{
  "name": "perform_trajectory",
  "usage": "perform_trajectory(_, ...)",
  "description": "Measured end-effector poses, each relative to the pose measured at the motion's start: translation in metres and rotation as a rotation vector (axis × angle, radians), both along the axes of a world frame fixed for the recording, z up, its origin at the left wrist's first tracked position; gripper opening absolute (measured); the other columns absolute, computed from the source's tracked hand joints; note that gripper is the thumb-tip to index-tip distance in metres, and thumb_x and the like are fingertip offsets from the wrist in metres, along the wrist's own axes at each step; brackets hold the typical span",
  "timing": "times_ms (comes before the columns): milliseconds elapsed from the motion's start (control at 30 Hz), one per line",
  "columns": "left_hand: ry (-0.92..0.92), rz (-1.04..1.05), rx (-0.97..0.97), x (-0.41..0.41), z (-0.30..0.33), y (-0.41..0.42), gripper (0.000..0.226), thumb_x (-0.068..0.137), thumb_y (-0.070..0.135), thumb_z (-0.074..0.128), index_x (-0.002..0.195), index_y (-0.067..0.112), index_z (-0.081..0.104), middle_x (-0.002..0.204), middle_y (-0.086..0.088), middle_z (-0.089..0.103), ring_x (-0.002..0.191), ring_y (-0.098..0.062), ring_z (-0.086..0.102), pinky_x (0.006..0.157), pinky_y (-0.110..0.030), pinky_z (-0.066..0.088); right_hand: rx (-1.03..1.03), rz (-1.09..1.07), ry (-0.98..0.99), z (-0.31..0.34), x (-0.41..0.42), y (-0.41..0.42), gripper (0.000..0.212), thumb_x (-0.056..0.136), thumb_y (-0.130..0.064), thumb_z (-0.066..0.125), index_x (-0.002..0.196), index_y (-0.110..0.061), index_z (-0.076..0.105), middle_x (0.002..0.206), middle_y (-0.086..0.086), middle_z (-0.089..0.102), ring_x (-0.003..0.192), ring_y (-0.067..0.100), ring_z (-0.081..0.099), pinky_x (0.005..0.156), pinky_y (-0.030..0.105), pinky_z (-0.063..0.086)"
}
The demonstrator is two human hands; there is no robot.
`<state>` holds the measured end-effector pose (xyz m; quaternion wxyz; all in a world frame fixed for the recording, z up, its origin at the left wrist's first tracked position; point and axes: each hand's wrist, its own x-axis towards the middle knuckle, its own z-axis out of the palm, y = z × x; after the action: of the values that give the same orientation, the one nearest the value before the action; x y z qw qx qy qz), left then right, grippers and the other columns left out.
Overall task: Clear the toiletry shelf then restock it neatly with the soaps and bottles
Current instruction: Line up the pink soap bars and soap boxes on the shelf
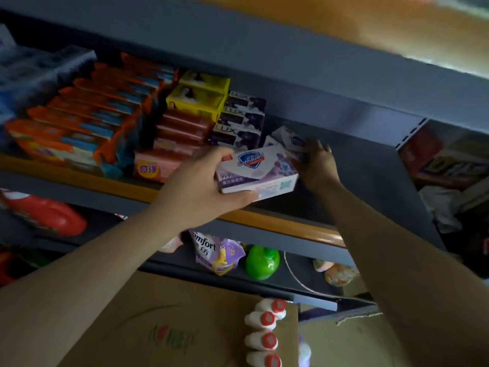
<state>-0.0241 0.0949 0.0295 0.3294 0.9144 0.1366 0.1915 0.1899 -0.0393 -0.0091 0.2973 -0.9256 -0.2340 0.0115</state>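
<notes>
- Restocking looks well advanced: orange packs, yellow boxes and Lux boxes already fill the shelf left of the Safeguard soap box.
- Left hand fingers grasp that box at the shelf's front.
- Right hand fingers pinch another soap box just behind; bare shelf remains to its right.

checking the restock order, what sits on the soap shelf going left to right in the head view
Orange soap packs → yellow soap boxes stacked over red and pink ones → dark purple Lux boxes → white-purple Safeguard box in the left hand → right hand gripping another Safeguard box.
</notes>
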Motion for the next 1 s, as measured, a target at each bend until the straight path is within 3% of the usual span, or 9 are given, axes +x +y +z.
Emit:
perform_trajectory(133, 0.010, -0.005, 0.061, 0.009, -0.007, 0.003, 0.075, 0.065, 0.048, 0.074, 0.129, 0.024, 0.045, 0.121, 0.008, 0.054, 0.105, -0.008, 0.050, 0.076, -0.022, 0.036, 0.222, -0.035, -0.059, 0.013, -0.008, -0.002, 0.044, 0.089, -0.028, 0.060, 0.127, -0.007, 0.053, 0.132, 0.013, 0.047, 0.116, 0.026, 0.050, 0.095, 0.027, 0.038)
perform_trajectory(200, 0.027, -0.023, 0.107, 0.012, -0.007, 0.002, 0.076, 0.067, 0.048, 0.072, 0.133, 0.025, 0.042, 0.126, 0.005, 0.050, 0.110, -0.011, 0.046, 0.080, -0.024, 0.035, 0.426, 0.128, 0.141, 0.029, -0.027, -0.012, 0.036, 0.093, -0.031, 0.054, 0.122, -0.011, 0.059, 0.123, 0.003, 0.058, 0.104, 0.006, 0.057, 0.087, 0.020, 0.042)
perform_trajectory(267, 0.036, -0.033, 0.139, 0.016, -0.007, -0.003, 0.079, 0.069, 0.048, 0.071, 0.137, 0.025, 0.037, 0.130, 0.002, 0.047, 0.114, -0.014, 0.043, 0.085, -0.026, 0.037, 0.289, 0.465, 0.308, 0.043, -0.045, -0.031, 0.047, 0.082, -0.045, 0.063, 0.124, -0.027, 0.053, 0.122, -0.009, 0.056, 0.099, -0.008, 0.056, 0.086, 0.012, 0.044)
perform_trajectory(333, 0.021, -0.056, 0.146, 0.022, -0.005, -0.011, 0.082, 0.071, 0.047, 0.072, 0.140, 0.025, 0.034, 0.134, 0.001, 0.045, 0.119, -0.017, 0.042, 0.089, -0.024, 0.034, 0.024, 0.639, 0.272, 0.044, -0.051, -0.044, 0.075, 0.060, -0.059, 0.075, 0.125, -0.049, 0.040, 0.130, -0.011, 0.049, 0.110, -0.002, 0.053, 0.093, 0.020, 0.046)
perform_trajectory(433, 0.029, -0.092, 0.129, 0.034, -0.005, -0.020, 0.085, 0.076, 0.044, 0.070, 0.145, 0.024, 0.026, 0.142, -0.001, 0.040, 0.126, -0.018, 0.040, 0.096, -0.025, 0.034, 0.015, 0.522, 0.175, 0.038, -0.041, -0.054, 0.073, 0.059, -0.045, 0.078, 0.120, -0.053, 0.038, 0.130, -0.009, 0.048, 0.113, 0.007, 0.054, 0.097, 0.032, 0.048)
perform_trajectory(600, 0.184, -0.117, 0.498, 0.040, -0.015, 0.007, 0.071, 0.087, 0.051, 0.050, 0.147, 0.024, 0.024, 0.153, 0.002, 0.023, 0.134, -0.022, 0.034, 0.100, -0.036, 0.039, -0.087, 0.293, -0.016, 0.022, -0.021, -0.070, 0.070, 0.073, -0.020, 0.077, 0.134, -0.019, 0.044, 0.131, 0.008, 0.041, 0.114, 0.020, 0.048, 0.092, 0.020, 0.038)
perform_trajectory(767, 0.109, -0.204, 0.635, 0.040, -0.019, 0.020, 0.045, 0.082, 0.040, 0.063, 0.121, 0.018, 0.062, 0.132, -0.006, 0.056, 0.108, -0.032, 0.061, 0.071, -0.042, 0.054, -0.206, 0.262, -0.073, 0.005, -0.015, -0.043, 0.063, 0.087, -0.036, 0.060, 0.142, -0.030, 0.030, 0.149, 0.009, 0.012, 0.134, 0.034, 0.022, 0.110, 0.040, 0.029)
perform_trajectory(900, 0.106, -0.199, 0.715, 0.041, -0.024, 0.025, 0.037, 0.076, 0.037, 0.069, 0.105, 0.013, 0.071, 0.114, -0.011, 0.067, 0.091, -0.034, 0.068, 0.053, -0.040, 0.054, -0.234, 0.227, -0.126, 0.000, -0.005, -0.015, 0.065, 0.089, -0.041, 0.055, 0.144, -0.031, 0.023, 0.156, -0.002, 0.007, 0.135, 0.036, 0.024, 0.108, 0.048, 0.030)
perform_trajectory(1000, 0.135, -0.217, 0.620, 0.048, -0.021, 0.024, 0.044, 0.087, 0.041, 0.052, 0.125, 0.020, 0.059, 0.137, -0.003, 0.051, 0.120, -0.027, 0.053, 0.084, -0.038, 0.049, -0.224, 0.204, -0.124, -0.004, 0.005, 0.002, 0.062, 0.092, -0.037, 0.054, 0.145, -0.025, 0.024, 0.156, 0.002, 0.011, 0.134, 0.038, 0.028, 0.110, 0.047, 0.029)
